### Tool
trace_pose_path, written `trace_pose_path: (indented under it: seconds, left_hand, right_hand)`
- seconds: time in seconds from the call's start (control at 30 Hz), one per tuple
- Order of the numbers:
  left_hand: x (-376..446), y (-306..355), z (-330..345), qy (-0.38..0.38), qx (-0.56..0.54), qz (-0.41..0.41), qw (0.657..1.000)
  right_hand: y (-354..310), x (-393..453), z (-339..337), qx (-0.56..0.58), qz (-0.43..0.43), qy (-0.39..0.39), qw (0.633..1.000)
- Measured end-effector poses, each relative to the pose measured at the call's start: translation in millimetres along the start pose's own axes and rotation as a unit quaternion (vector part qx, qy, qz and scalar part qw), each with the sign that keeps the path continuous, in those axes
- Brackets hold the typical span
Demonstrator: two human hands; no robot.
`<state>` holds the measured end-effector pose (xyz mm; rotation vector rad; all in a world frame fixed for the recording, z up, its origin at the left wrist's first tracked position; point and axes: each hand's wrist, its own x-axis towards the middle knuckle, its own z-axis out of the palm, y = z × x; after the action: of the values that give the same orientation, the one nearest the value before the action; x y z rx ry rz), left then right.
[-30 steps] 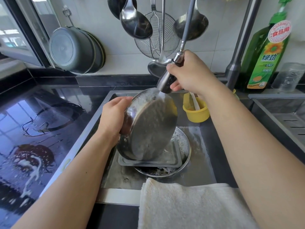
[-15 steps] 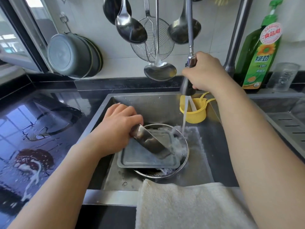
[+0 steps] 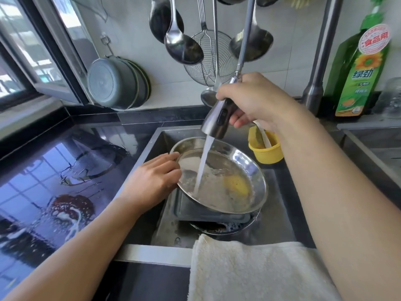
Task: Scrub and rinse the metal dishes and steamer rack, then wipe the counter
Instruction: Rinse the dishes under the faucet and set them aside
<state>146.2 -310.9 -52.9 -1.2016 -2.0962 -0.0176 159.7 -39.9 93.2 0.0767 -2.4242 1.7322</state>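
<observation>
My left hand grips the left rim of a round metal dish, which is tilted face up over the sink. My right hand holds the pull-out faucet sprayer above the dish. A stream of water falls from the sprayer into the dish and pools there. Under the dish lie a rectangular grey metal tray and another round metal dish with soapy water in it.
A white towel hangs over the sink's front edge. A yellow cup sits at the sink's back. The black counter on the left is wet with suds. Ladles and a strainer hang above; a green detergent bottle stands at right.
My left hand turned the round dish from edge-on to face up and raised it. My right hand moved the sprayer left, so the water now falls into the dish.
</observation>
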Motion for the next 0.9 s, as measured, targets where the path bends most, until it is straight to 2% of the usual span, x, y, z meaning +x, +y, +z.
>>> trace_pose_path:
  seconds: [0.27,0.53,0.7,0.9]
  left_hand:
    - [4,4,0,-0.004,-0.055,0.014,0.998]
    - [-6,-2,16,-0.069,-0.033,0.019,0.997]
    - [-4,-3,17,-0.06,-0.062,0.034,0.996]
    - [-9,-7,24,-0.083,-0.093,0.022,0.992]
  right_hand:
    - [-3,2,11,0.082,-0.009,-0.01,0.997]
    - [5,9,19,0.047,-0.027,0.043,0.998]
    - [9,13,21,0.018,-0.034,0.079,0.996]
    - [16,16,20,-0.03,-0.039,0.122,0.991]
